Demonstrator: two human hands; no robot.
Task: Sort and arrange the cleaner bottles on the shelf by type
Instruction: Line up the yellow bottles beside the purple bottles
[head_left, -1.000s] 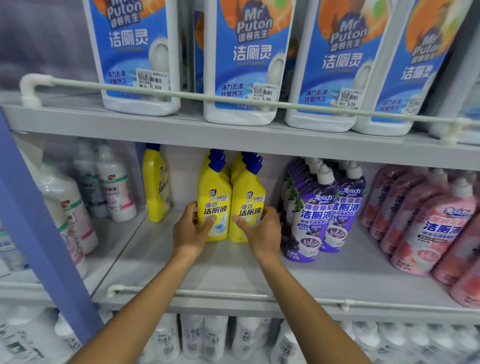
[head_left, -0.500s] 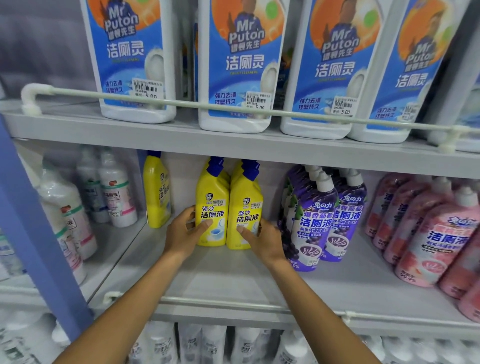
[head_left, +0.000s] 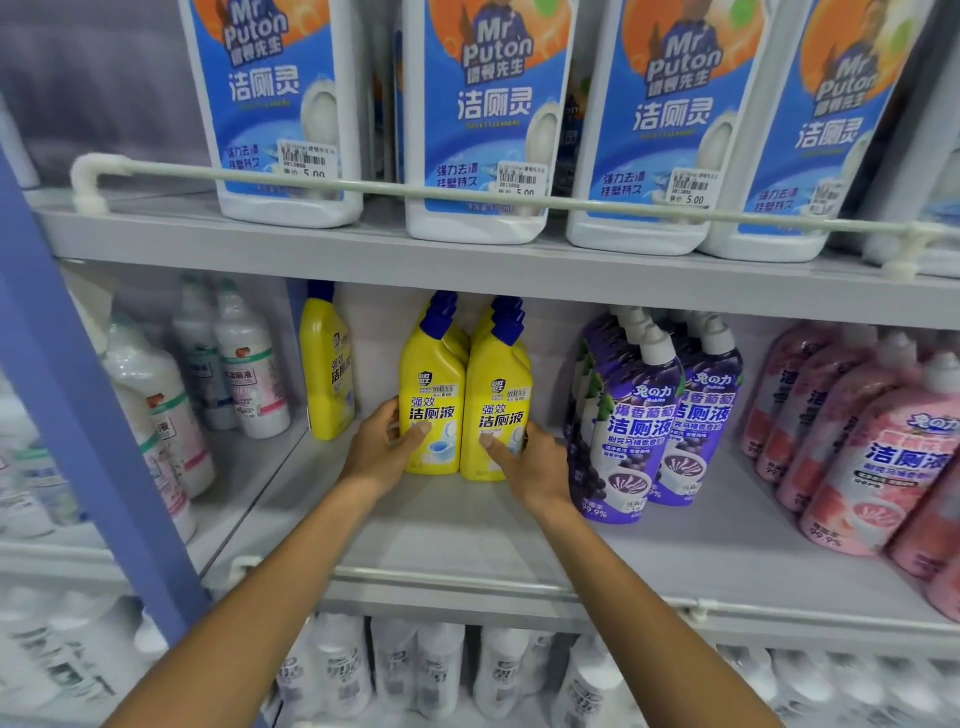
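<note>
Left hand (head_left: 382, 449) grips first yellow bottle (head_left: 431, 384) low on its side, thumb across the front label; right hand (head_left: 530, 462) grips second yellow bottle (head_left: 498, 400) the same way from the other side, thumb on the label. Both bottles upright, blue caps, touching each other, standing at frame centre toward the back of the middle shelf (head_left: 467, 535); more yellow ones queue directly behind them, count not clear. Lone yellow bottle (head_left: 327, 374) stands apart at centre-left against the divider, turned side-on. Purple bottles (head_left: 644, 426) in rows just right of the right hand, pink bottles (head_left: 872, 452) at far right. White jugs (head_left: 483, 119) with blue labels fill the upper shelf behind a rail; white bottles (head_left: 249, 379) sit in the left bay past the blue post (head_left: 88, 441). Step in hand looks like squaring up the yellow group as a pair, both hands clamping it from outside. Whether the pair is sliding or parked, cannot tell. Next move likely calls for keeping both bottles pressed together and upright while shifting them, then fetching the stray yellow one into the group, minding the purple row close to the right wrist.
</note>
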